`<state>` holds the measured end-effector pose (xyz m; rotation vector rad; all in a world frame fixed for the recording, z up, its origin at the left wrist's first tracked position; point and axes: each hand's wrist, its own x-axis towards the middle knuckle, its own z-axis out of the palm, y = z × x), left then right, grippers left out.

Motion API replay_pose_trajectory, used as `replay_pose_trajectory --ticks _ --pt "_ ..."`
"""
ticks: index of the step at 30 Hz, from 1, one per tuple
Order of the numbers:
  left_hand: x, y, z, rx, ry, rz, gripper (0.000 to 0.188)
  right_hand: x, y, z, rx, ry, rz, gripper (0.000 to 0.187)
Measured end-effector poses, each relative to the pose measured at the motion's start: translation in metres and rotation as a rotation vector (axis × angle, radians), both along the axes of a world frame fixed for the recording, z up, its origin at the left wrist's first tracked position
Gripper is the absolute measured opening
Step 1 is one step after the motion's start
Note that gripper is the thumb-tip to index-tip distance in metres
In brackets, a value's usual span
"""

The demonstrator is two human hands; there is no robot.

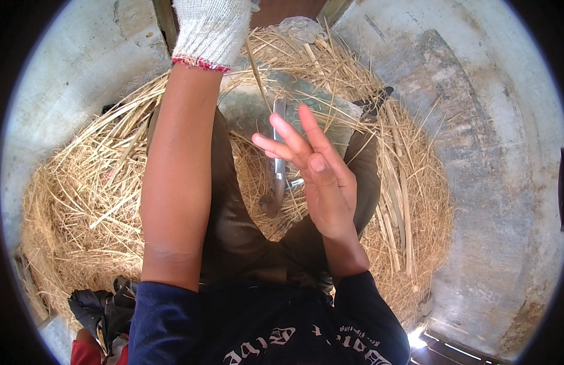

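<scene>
My left hand [212, 30], in a white knitted glove with a red-edged cuff, reaches to the top edge of the head view; its fingers are out of sight. A thin tan strip [258, 73] slants from beside the glove toward the fingertips of my right hand [327, 176]. Bare and palm partly up, that hand has its fingers spread, with no grip on anything visible. Beneath its fingers, between my legs, is a knife [280, 137] with a long silver blade and a curved brownish handle. Whether the strip touches my right fingertips I cannot tell.
Tan shavings [81, 201] heap around my legs. Longer flat strips [399, 201] lie at the right. A worn greenish sheet [300, 91] lies ahead, partly under shavings. Grey curved-looking walls [495, 182] flank me. At lower left are a black bundle [90, 307] and red cloth [86, 351].
</scene>
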<state>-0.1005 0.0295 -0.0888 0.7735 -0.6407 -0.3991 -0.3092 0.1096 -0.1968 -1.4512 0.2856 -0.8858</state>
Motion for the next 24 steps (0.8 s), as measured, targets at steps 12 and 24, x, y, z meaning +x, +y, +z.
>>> replay_pose_trajectory --ticks 12,24 --pt "-0.008 0.007 0.009 0.107 0.012 0.017 0.056 -0.005 0.005 0.009 0.004 -0.044 0.016 0.062" --pt "-0.005 0.003 0.005 0.038 -0.03 0.01 0.056 -0.008 0.007 0.013 0.045 -0.067 0.035 0.066"
